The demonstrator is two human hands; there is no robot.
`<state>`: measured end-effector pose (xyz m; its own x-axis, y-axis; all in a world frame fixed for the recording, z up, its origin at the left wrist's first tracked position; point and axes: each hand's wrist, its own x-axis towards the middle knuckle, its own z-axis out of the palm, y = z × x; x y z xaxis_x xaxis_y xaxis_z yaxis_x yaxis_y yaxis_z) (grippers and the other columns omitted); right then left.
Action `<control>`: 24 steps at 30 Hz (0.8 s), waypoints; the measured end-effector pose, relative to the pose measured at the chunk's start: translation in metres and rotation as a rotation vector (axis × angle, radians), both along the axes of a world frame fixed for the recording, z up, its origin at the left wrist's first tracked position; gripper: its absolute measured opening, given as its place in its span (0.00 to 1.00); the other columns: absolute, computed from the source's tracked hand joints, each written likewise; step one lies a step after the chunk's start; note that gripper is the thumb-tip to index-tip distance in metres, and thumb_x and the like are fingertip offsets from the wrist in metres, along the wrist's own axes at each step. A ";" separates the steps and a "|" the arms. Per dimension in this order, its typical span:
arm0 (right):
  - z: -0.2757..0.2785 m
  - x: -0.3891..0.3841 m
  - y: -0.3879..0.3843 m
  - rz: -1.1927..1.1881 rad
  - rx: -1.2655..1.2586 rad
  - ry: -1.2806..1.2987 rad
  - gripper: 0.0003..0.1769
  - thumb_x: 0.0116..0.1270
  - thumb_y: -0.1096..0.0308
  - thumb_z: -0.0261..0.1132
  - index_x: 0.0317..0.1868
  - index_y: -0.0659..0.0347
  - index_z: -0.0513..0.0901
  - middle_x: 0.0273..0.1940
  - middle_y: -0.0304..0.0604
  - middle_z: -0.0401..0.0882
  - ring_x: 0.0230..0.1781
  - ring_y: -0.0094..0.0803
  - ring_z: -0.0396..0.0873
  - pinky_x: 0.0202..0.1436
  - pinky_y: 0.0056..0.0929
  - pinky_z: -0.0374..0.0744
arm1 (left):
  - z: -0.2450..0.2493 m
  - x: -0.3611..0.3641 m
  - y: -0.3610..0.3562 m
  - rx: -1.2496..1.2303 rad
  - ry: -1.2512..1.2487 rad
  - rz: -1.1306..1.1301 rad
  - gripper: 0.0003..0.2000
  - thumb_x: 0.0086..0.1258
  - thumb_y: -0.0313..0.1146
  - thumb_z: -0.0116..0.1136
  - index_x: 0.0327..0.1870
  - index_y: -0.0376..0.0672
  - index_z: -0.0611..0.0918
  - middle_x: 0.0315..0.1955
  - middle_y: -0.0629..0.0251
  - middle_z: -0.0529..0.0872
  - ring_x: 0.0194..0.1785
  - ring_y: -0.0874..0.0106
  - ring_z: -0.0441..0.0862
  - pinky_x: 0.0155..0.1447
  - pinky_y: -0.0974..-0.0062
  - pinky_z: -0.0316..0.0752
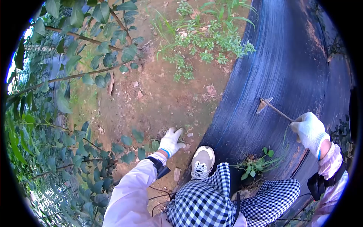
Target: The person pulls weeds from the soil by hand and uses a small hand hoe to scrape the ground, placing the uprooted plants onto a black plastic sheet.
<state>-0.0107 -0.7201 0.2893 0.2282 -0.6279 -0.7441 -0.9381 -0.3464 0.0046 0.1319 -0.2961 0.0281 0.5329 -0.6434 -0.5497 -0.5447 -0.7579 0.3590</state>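
My right hand (pixel 311 130), in a white glove, is closed around the thin handle of a small hand hoe (pixel 280 112). The hoe's triangular metal blade is over the black ground sheet (pixel 242 94); whether it touches cannot be told. My left hand (pixel 171 142), also gloved in white, is low over the bare soil (pixel 170 102) with fingers apart and nothing visible in it. Leaves of a low branch are just beside its wrist. A clump of weeds (pixel 257 165) grows at the sheet between my knees.
A patch of green weeds (pixel 204 41) grows on the soil ahead, along the sheet's edge. Leafy branches (pixel 87 75) reach in from the left. My beige shoe (pixel 202 160) stands at the sheet's border, and a stone (pixel 177 174) lies near it.
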 end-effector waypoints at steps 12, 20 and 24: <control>-0.007 -0.008 -0.001 0.006 -0.033 0.008 0.17 0.64 0.61 0.64 0.42 0.68 0.88 0.25 0.48 0.85 0.27 0.36 0.86 0.38 0.31 0.82 | 0.004 0.035 0.003 -0.560 1.167 1.006 0.10 0.71 0.33 0.59 0.50 0.42 0.79 0.38 0.65 0.87 0.32 0.78 0.81 0.35 0.79 0.76; -0.016 -0.014 -0.007 0.021 -0.029 -0.023 0.17 0.61 0.65 0.64 0.43 0.70 0.87 0.24 0.46 0.83 0.23 0.33 0.85 0.32 0.30 0.82 | -0.013 0.039 0.012 -0.171 -0.037 0.009 0.30 0.58 0.36 0.70 0.63 0.45 0.74 0.49 0.50 0.81 0.52 0.51 0.80 0.57 0.59 0.76; -0.013 -0.010 -0.004 -0.002 -0.022 -0.025 0.17 0.61 0.65 0.64 0.43 0.70 0.87 0.24 0.46 0.83 0.23 0.33 0.85 0.31 0.29 0.82 | -0.013 0.017 -0.018 -0.085 -0.065 -0.151 0.25 0.59 0.41 0.68 0.59 0.50 0.77 0.43 0.54 0.80 0.49 0.51 0.80 0.52 0.57 0.76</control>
